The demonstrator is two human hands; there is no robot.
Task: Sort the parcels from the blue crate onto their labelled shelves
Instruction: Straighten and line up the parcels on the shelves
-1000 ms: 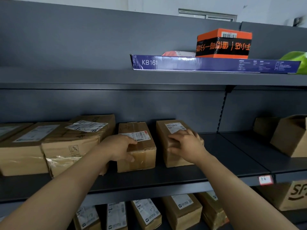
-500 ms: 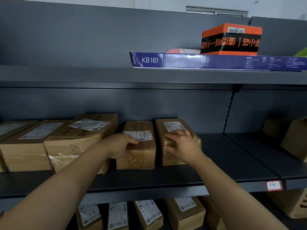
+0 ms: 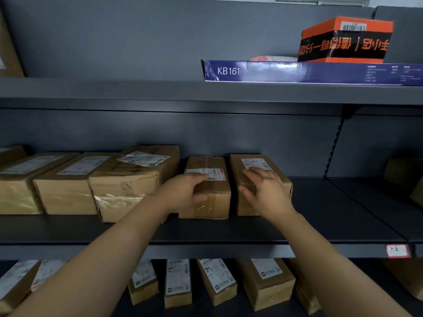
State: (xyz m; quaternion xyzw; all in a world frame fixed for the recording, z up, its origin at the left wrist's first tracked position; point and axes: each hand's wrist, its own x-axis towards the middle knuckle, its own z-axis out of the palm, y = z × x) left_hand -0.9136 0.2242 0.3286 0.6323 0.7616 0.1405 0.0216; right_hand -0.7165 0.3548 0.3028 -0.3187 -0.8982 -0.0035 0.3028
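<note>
Two small brown parcels stand side by side on the middle shelf [image 3: 206,250]. My left hand [image 3: 183,193] grips the front left corner of the left small parcel [image 3: 211,162], thumb on its front face and fingers on its top by the white label. My right hand [image 3: 265,191] lies over the right small parcel [image 3: 248,208] with its fingers spread apart and blurred; I cannot tell whether it touches the box. The blue crate is out of view.
Bigger taped boxes [image 3: 123,186] fill the shelf to the left, one touching my left wrist. A row of labelled parcels [image 3: 217,280] sits on the shelf below. Above lie a blue KB161 box [image 3: 297,72] and an orange box [image 3: 345,40]. A red-edged tag [image 3: 397,250] marks the shelf edge.
My right hand has loosened from its grip on the right parcel and its fingers have spread. My left hand stays on the left small parcel. The view has drifted left.
</note>
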